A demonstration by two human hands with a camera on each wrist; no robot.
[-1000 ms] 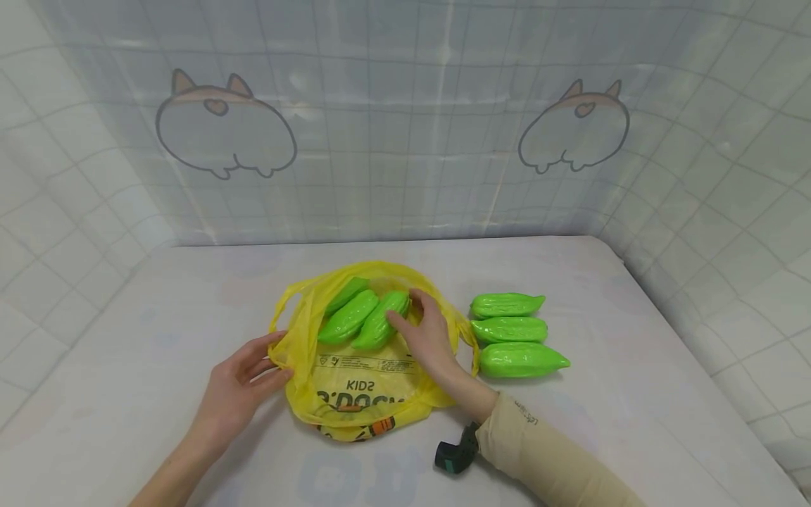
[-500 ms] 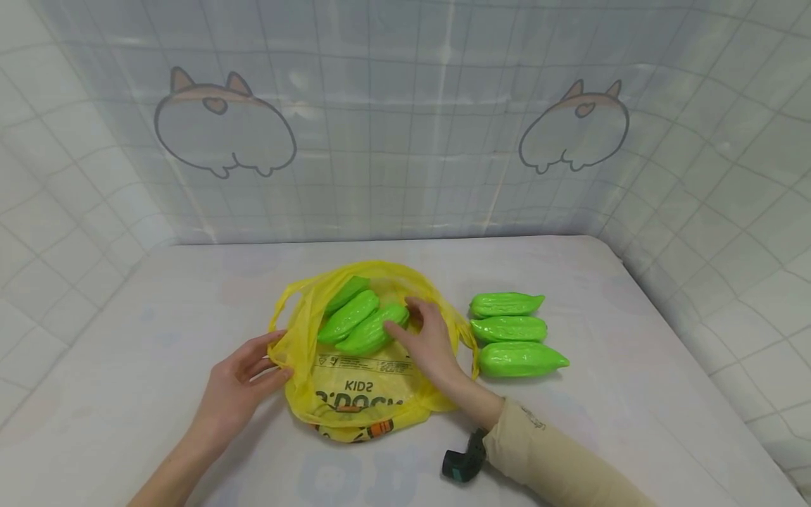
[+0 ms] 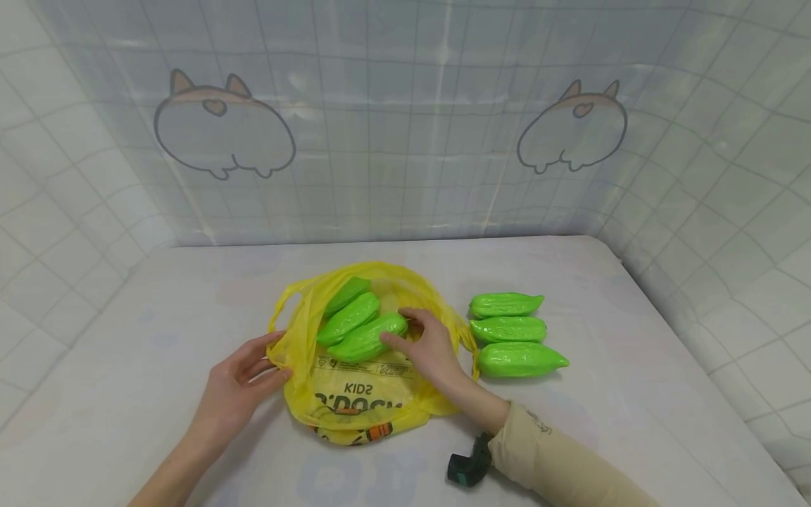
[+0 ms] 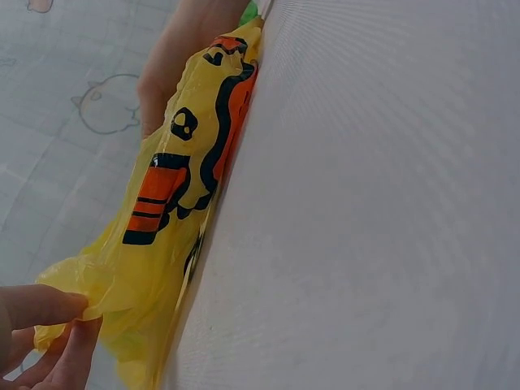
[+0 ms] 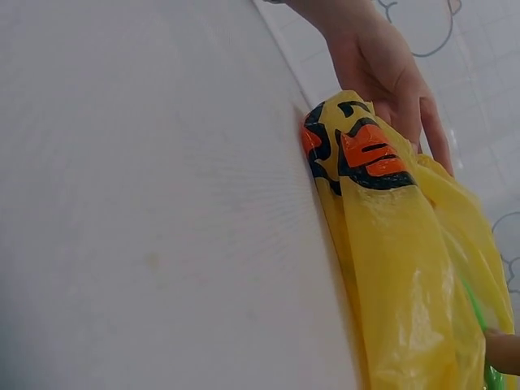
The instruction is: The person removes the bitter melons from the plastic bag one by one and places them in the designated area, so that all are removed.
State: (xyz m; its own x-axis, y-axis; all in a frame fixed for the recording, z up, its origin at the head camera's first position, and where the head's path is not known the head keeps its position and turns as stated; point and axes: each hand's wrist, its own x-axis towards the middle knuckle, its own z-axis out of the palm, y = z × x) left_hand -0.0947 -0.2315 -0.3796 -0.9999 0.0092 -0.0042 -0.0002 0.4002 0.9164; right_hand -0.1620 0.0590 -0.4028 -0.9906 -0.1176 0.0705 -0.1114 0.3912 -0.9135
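A yellow plastic bag (image 3: 304, 380) lies with its mouth facing me, and several glossy green bitter melons show inside and beside it. Thumb and fingers of my left hand (image 3: 241, 380) pinch the bag's left rim; the left wrist view shows this hand (image 4: 49, 325) gripping the thin plastic. Inside the bag, my right hand (image 3: 434, 348) holds the right end of the front bitter melon (image 3: 361, 341) between thumb and fingers. Behind it lie a second bitter melon (image 3: 348, 318) and a third (image 3: 347, 292), partly covered by plastic. In the right wrist view the bag (image 5: 398, 268) hides most of the right hand.
Three more bitter melons lie stacked front to back right of the bag: far (image 3: 505, 304), middle (image 3: 510, 329) and near (image 3: 522, 360). A black wrist device (image 3: 470, 466) hangs by the right sleeve (image 3: 557, 458). Grid-patterned sheeting (image 3: 405, 141) surrounds the white table (image 3: 608, 366).
My right hand has drawn the front bitter melon toward me inside the bag and turned it flatter, away from the one behind. The left hand has stayed at the bag's rim.
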